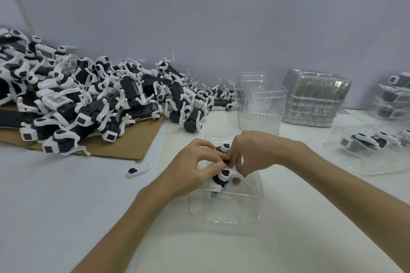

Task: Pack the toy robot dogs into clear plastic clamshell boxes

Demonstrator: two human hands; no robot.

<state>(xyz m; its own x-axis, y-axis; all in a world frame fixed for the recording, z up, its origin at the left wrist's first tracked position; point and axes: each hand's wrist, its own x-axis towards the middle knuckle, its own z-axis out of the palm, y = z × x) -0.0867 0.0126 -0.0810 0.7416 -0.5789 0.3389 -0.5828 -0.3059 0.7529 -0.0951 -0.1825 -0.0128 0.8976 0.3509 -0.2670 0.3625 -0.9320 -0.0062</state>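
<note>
At 6 o'clock on the white table (66, 206) lies an open clear box (226, 213), its near half bare and its far half reaching under the hands. A black-and-white dog (223, 176) rests over the middle of this box, head end toward 6 o'clock; whether it is fully seated in the moulded recess cannot be told. The left hand (195, 168) comes in from 7 o'clock, with fingers curled over the dog's body and the thumb pressed on its side. The right hand (250, 153) comes in from 4 o'clock and pinches the dog's upper part with bent fingertips. At 9 o'clock of the hands a loose leg (137, 170) lies alone on the table. At 3 o'clock a shut packed box (372, 150) lies flat with one dog inside. Farther off, at 10 o'clock, a large pile (88, 95) of unpacked dogs spills over a cardboard sheet (124, 146) and back to the wall (199, 17). At 1 o'clock stands an empty stack (259, 104) of nested clear shells, and just beside it, toward 2 o'clock, a second stack (315, 99), yellowish inside, contents unclear. At the far 3 o'clock edge a packed stack (395, 95) holds dogs in shut boxes.
</note>
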